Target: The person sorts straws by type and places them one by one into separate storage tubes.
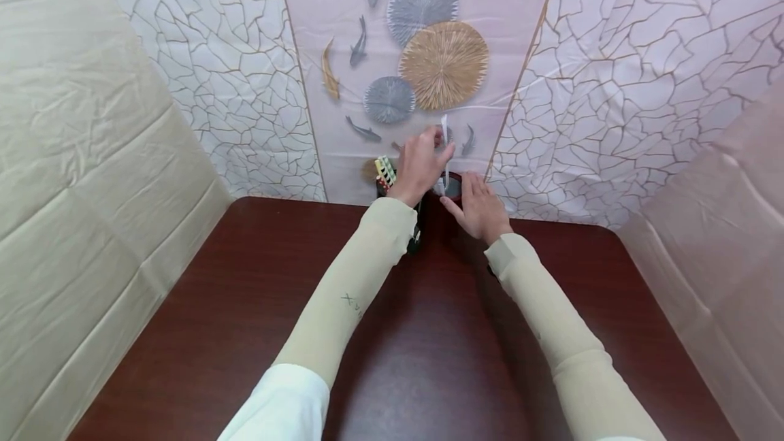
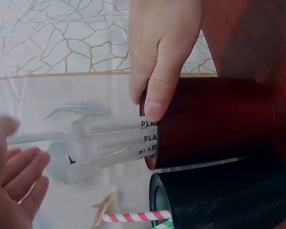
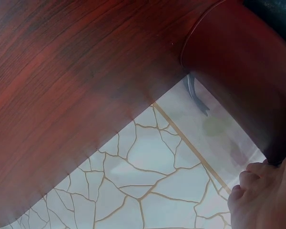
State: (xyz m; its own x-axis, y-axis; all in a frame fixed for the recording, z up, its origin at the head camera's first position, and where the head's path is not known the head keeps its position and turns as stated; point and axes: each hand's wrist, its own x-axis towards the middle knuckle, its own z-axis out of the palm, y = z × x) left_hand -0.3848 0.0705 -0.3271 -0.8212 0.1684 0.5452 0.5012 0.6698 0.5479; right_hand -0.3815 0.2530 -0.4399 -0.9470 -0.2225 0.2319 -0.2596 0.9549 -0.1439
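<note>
A dark red cylindrical cup [image 2: 214, 126] stands at the back of the table. Several white paper-wrapped straws [image 2: 109, 138] printed with letters stick out of its mouth. My left hand [image 1: 421, 163] is above the cup, thumb and fingers pinching a slim white straw [image 2: 38, 137] that rises from it. My right hand [image 1: 484, 206] holds the cup at its rim, the thumb on the near side and the fingers round the right side. In the right wrist view, its curled fingers [image 3: 252, 179] show by the cup's rim.
Left of the red cup stands a black cup [image 2: 224, 195] with striped straws [image 2: 136, 217] in it, partly hidden by the left wrist in the head view. A patterned cloth [image 1: 612, 87] hangs right behind the table's back edge. Pale padded walls [image 1: 73, 189] flank the dark wood table [image 1: 429, 359].
</note>
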